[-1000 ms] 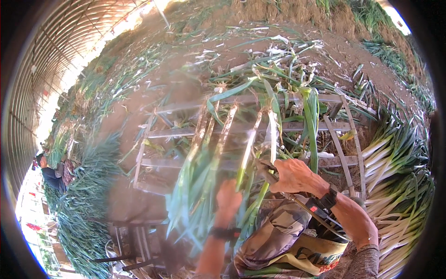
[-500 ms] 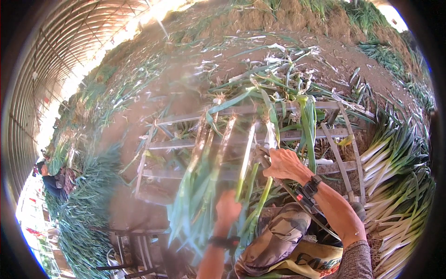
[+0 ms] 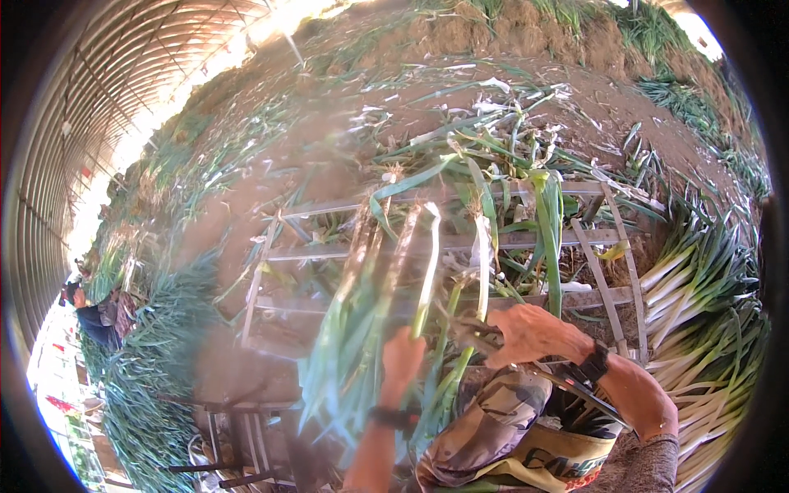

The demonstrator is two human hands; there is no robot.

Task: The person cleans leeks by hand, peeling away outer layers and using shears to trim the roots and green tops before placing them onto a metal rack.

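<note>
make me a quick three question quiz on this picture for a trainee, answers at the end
1. True or false: the left hand grips a leek.
2. On which side of the picture does the pile of leeks with bare white stems lie?
a) left
b) right
c) top
3. Fill in the gap: the right hand grips a ____.

Key:
1. True
2. b
3. tool; its exact kind is hard to make out
</note>
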